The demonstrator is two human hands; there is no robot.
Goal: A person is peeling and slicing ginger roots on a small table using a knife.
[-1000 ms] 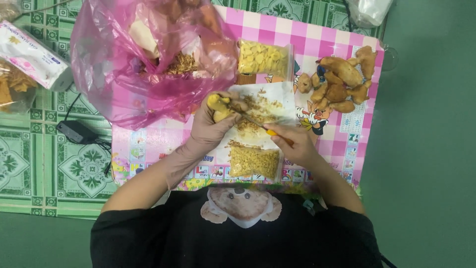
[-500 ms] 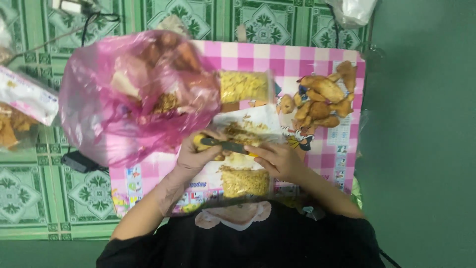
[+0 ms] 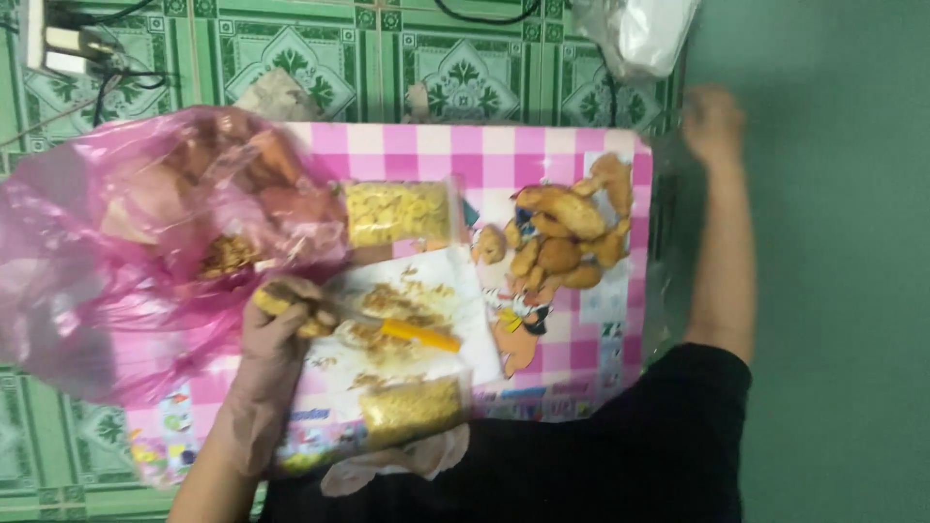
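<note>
Gloves cover the hands, thin and translucent. The left hand [image 3: 276, 329] is closed around a small yellowish piece of food [image 3: 276, 302]. Just beyond its fingers, to their right, lies a knife with an orange handle [image 3: 418, 335], resting loose on a white sheet [image 3: 470, 320] smeared with brownish filling; neither hand holds it. Nearer the body than the left hand sits a clear packet of yellow crumbs [image 3: 412, 409], and beside it a limp, empty glove [image 3: 397, 463] hangs at the edge of the pink checked mat [image 3: 504, 160].

Left of the left hand, and reaching farther out, bulges a pink plastic bag [image 3: 107, 271] with more food inside. Beyond the knife lies a second clear packet of yellow pieces [image 3: 397, 211]. To the right of that is a pile of golden fried pastries [image 3: 567, 232].

The right hand [image 3: 712, 121] is stretched far out, well apart from everything on the mat, over the plain green floor; it is blurred, and I cannot tell whether it is open or closed. Past it lies a clear plastic bag [image 3: 635, 34].
</note>
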